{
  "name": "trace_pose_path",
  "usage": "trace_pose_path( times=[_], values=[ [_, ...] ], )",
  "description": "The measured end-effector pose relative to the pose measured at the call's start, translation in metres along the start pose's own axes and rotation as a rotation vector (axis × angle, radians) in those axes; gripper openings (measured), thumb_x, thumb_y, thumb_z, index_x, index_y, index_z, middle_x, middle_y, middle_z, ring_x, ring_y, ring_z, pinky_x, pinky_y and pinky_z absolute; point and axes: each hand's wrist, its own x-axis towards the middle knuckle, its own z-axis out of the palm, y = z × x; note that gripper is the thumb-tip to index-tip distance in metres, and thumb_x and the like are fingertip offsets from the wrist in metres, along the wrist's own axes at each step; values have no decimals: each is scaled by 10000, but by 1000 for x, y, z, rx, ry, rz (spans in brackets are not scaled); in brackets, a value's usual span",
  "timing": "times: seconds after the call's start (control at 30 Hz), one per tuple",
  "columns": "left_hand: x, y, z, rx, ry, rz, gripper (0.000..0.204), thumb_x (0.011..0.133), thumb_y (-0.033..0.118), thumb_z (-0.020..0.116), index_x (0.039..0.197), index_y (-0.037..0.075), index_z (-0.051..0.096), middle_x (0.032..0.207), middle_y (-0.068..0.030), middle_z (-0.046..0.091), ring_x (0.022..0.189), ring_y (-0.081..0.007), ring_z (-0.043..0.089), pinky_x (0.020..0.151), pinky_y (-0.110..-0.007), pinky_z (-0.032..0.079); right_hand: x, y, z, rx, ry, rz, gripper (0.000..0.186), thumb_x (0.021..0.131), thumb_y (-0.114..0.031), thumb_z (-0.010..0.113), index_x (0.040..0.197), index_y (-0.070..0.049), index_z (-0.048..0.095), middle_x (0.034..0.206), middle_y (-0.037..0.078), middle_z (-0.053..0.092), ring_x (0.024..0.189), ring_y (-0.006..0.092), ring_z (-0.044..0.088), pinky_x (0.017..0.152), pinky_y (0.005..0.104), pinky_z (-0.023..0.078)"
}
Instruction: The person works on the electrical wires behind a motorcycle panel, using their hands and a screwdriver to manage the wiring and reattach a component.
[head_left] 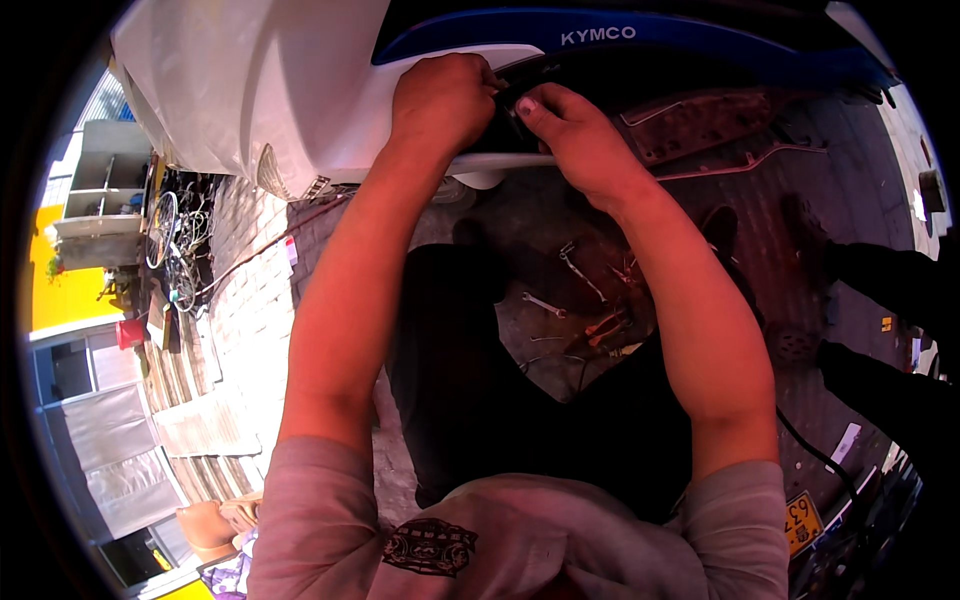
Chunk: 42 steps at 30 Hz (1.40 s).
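A scooter's white body panel (340,90) and blue side trim (470,32) fill the top of the view. At a dark opening in the side of the scooter, both my hands work close together. My left hand (445,100) is closed, its fingertips curled over the opening's edge; what they grip is hidden. Opposite it, my right hand (575,135) pinches with thumb against bent fingers at a small dark part, too shadowed to name. Below my hands, between my knees, wrenches (545,304) and orange-handled pliers (607,327) lie on the ground.
Another person's shoes (797,343) and dark-trousered legs are close on the right. A yellow licence plate (803,524) lies at lower right, beside a black cable (815,450). Farther left are a bicycle (163,225), shelving (100,190) and wooden boards (205,420) on sunlit paving.
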Motion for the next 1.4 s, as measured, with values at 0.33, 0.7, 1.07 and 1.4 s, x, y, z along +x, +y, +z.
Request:
trace_pose_path(
  times=[0.33, 0.7, 1.07, 1.4],
  values=[
    [-6, -8, -14, -226, -102, -24, 313, 929, 247, 699, 1156, 48, 783, 986, -211, 781, 955, -370, 752, 892, -443, 572, 22, -21, 17, 767, 61, 149, 359, 1084, -409, 686, 1125, -53, 711, 973, -10, 604, 876, 117, 527, 796, 311, 503],
    [-7, -11, -14, -301, -126, -76, 364, 946, 253, 707, 1213, 14, 772, 1007, -199, 792, 962, -334, 764, 888, -423, 572, 24, 0, 8, -531, 270, -635, 535, 905, -189, 786, 1421, -114, 664, 1137, 120, 731, 1072, 280, 644, 989, 394, 507],
    [-15, -7, 5, -309, 112, -30, 362, 946, 167, 737, 1281, 56, 654, 1122, -151, 795, 1058, -341, 764, 924, -420, 584, 27, 3, 11, -747, 339, -446, 357, 880, -296, 807, 1211, -162, 794, 987, 16, 768, 1151, 296, 607, 1082, 464, 403],
    [-21, -10, 10, -309, 187, 50, 366, 945, 110, 726, 1301, 106, 640, 1113, -106, 804, 1041, -331, 772, 902, -425, 596, 33, 9, 6, -960, 504, -651, 279, 787, -243, 863, 1051, -182, 800, 1169, 12, 700, 1244, 301, 548, 1108, 547, 354]
  ],
)
